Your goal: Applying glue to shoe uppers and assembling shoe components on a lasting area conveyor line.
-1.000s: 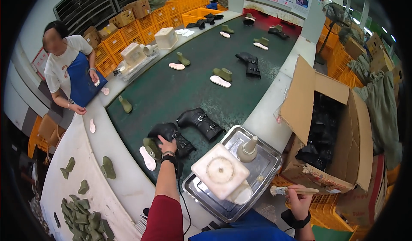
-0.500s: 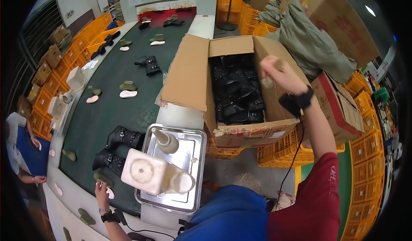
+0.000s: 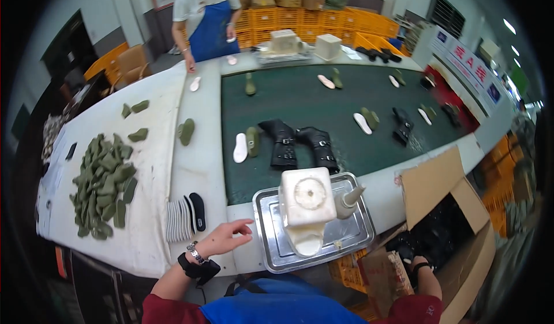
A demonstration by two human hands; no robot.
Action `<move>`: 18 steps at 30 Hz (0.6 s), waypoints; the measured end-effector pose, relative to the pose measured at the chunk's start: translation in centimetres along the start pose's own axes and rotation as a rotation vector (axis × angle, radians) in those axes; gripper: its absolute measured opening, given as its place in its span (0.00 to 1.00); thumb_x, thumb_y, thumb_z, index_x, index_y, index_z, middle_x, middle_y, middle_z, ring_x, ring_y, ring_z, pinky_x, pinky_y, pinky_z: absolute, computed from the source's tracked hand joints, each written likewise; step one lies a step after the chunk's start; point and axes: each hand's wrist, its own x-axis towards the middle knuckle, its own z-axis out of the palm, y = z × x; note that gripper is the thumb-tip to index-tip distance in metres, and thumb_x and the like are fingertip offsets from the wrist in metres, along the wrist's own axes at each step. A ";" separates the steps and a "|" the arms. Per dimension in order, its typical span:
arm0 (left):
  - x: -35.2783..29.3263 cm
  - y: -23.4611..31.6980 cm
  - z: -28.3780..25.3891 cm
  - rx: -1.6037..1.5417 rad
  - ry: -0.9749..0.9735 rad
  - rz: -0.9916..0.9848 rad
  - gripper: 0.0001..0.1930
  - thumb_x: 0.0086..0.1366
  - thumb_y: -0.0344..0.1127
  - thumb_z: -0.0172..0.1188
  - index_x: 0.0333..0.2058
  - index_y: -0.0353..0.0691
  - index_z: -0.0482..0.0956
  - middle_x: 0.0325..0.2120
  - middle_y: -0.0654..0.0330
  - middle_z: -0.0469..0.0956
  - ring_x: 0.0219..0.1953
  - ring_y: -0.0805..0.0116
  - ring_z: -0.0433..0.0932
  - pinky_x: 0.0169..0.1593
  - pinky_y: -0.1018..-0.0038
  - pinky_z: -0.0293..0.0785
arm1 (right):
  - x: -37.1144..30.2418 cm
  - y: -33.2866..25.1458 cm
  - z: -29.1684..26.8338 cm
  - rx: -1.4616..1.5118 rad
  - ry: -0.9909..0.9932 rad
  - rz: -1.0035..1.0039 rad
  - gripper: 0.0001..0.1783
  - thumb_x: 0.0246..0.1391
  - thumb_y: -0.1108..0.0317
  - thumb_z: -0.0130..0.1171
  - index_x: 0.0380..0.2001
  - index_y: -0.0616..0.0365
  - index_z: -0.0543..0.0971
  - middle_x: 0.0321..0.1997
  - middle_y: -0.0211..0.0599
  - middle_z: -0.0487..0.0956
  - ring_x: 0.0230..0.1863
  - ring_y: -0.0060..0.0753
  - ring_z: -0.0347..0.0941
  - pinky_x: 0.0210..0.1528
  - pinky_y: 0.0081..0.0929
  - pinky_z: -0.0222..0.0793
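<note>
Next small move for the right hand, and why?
Probably lift a black boot from the cardboard box: the right hand is at the boots there, though its grip is unclear, and the left hand looks empty beside the metal tray.

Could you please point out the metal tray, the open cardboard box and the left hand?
Metal tray [image 3: 269,227]: head view, on its bare left part.
Open cardboard box [image 3: 430,184]: head view, on its left flap.
Left hand [image 3: 224,240]: head view, on its back.
</note>
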 end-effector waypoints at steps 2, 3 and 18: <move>-1.7 0.0 1.0 -0.058 -0.038 0.022 0.23 0.60 0.35 0.56 0.53 0.38 0.65 0.36 0.59 0.76 0.38 0.72 0.74 0.46 0.76 0.69 | 0.1 0.6 -0.2 -0.069 -0.005 0.036 0.18 0.48 0.56 0.55 0.37 0.58 0.79 0.42 0.46 0.77 0.47 0.41 0.73 0.49 0.34 0.69; -2.1 0.0 1.3 -0.070 -0.020 0.021 0.23 0.60 0.35 0.56 0.53 0.38 0.65 0.36 0.59 0.76 0.38 0.72 0.74 0.46 0.76 0.69 | 0.2 1.1 -0.9 -0.094 0.005 0.068 0.17 0.48 0.58 0.54 0.37 0.58 0.79 0.42 0.45 0.78 0.46 0.40 0.74 0.48 0.33 0.69; 0.7 5.7 3.9 0.049 -0.063 0.681 0.32 0.55 0.38 0.59 0.57 0.39 0.58 0.48 0.51 0.69 0.49 0.56 0.70 0.52 0.68 0.66 | -28.3 8.6 -20.7 -0.010 1.141 0.117 0.11 0.44 0.79 0.48 0.34 0.59 0.75 0.29 0.49 0.75 0.34 0.52 0.70 0.35 0.42 0.64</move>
